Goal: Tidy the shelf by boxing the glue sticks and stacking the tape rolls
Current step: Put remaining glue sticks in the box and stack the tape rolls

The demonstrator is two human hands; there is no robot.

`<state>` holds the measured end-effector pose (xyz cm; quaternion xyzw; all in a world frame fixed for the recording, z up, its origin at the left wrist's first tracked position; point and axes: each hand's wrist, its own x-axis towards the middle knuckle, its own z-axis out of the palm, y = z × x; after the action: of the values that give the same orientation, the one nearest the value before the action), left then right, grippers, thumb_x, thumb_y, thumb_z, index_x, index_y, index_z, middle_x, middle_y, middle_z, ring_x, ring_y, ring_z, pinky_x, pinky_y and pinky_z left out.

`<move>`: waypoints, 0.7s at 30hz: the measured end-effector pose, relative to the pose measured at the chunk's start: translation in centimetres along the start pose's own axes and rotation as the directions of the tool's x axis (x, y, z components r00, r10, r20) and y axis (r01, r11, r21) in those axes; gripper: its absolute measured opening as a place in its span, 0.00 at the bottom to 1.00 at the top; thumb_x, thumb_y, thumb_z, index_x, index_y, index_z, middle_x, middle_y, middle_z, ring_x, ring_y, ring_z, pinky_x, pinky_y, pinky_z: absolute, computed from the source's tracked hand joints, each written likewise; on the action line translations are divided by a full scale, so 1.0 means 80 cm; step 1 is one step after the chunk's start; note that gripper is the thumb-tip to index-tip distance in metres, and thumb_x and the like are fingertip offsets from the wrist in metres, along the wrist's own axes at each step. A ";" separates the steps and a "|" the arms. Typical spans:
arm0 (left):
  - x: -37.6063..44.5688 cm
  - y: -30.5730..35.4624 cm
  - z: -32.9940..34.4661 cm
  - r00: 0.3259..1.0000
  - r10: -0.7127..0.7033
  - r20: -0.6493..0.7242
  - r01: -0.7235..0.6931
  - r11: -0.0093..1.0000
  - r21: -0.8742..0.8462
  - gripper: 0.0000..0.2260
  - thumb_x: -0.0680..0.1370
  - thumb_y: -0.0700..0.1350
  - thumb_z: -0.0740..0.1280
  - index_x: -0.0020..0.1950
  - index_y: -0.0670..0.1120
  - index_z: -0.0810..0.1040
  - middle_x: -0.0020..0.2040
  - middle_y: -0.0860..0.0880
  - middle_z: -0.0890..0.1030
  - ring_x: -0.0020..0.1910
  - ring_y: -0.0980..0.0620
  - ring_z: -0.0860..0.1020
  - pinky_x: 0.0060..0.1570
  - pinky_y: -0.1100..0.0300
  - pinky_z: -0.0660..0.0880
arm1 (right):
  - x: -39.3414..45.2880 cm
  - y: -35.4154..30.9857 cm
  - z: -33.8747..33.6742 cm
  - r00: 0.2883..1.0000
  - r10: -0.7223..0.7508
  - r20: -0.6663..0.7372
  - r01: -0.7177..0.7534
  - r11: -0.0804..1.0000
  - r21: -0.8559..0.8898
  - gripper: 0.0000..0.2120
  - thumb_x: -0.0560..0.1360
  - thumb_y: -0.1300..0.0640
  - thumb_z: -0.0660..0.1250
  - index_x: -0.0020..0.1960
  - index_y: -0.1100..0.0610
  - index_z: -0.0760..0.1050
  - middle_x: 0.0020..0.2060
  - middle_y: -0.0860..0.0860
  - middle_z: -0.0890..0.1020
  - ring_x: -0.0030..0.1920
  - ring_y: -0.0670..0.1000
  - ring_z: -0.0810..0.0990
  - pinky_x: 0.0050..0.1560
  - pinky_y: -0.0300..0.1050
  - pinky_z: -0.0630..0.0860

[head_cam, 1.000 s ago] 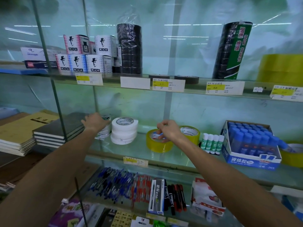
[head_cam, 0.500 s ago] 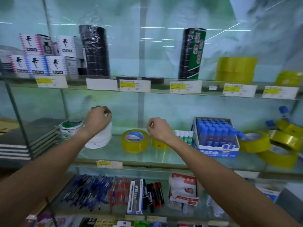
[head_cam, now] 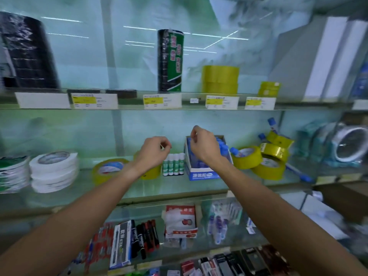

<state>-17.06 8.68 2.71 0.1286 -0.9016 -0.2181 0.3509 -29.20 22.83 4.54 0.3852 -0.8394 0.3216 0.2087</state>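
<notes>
Hovering mid-frame with curled, seemingly empty fingers, the left hand (head_cam: 153, 151) and right hand (head_cam: 203, 145) approach the blue cardboard glue-stick box (head_cam: 201, 170); loose yellow plastic tape rolls (head_cam: 256, 158) lie unstacked at right.

Setting: a stationery shop's glass shelving (head_cam: 179, 188), three tiers in view.
Backing: pale green-blue panel (head_cam: 139, 66) behind the shelves.
Light: ceiling strip lights reflected as white streaks (head_cam: 65, 19) in the glass.
Fittings: price labels (head_cam: 162, 101) line the upper shelf edge.
Right side: white panels (head_cam: 326, 56) stand upright.
</notes>
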 end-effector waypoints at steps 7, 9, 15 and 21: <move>0.012 0.070 0.068 0.998 0.049 0.044 -0.047 0.998 -0.048 0.07 0.74 0.39 0.65 0.43 0.46 0.83 0.42 0.50 0.84 0.40 0.52 0.79 0.47 0.60 0.74 | 0.023 0.110 -0.042 0.932 0.243 -0.269 -0.253 0.967 -0.004 0.17 0.71 0.70 0.61 0.58 0.59 0.72 0.54 0.58 0.75 0.48 0.62 0.78 0.42 0.50 0.72; 0.012 0.081 0.079 0.998 0.046 0.047 -0.044 0.997 -0.061 0.08 0.74 0.39 0.64 0.44 0.45 0.83 0.43 0.50 0.84 0.42 0.51 0.80 0.48 0.59 0.76 | 0.033 0.150 -0.043 0.943 0.292 -0.159 -0.307 0.948 -0.080 0.17 0.71 0.69 0.63 0.59 0.59 0.72 0.56 0.59 0.75 0.51 0.61 0.78 0.47 0.51 0.75; 0.013 0.097 0.096 0.997 0.076 0.009 -0.075 0.997 -0.017 0.08 0.76 0.39 0.64 0.46 0.46 0.83 0.43 0.51 0.83 0.41 0.54 0.79 0.46 0.59 0.76 | 0.047 0.221 -0.028 0.916 0.262 0.305 -0.135 0.915 -0.381 0.14 0.76 0.57 0.64 0.61 0.56 0.75 0.56 0.57 0.80 0.55 0.59 0.79 0.53 0.50 0.78; 0.020 0.106 0.104 0.996 0.088 -0.032 -0.087 0.996 0.013 0.08 0.76 0.39 0.64 0.45 0.47 0.82 0.43 0.52 0.82 0.40 0.56 0.76 0.45 0.63 0.73 | 0.043 0.244 -0.023 0.932 0.178 0.317 -0.040 0.917 -0.396 0.11 0.76 0.61 0.61 0.57 0.54 0.72 0.54 0.57 0.80 0.51 0.59 0.79 0.47 0.50 0.78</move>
<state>-24.64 17.94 2.26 0.0947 -0.9017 -0.1950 0.3741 -46.38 32.06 0.55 0.3394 -0.9298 0.0900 0.1102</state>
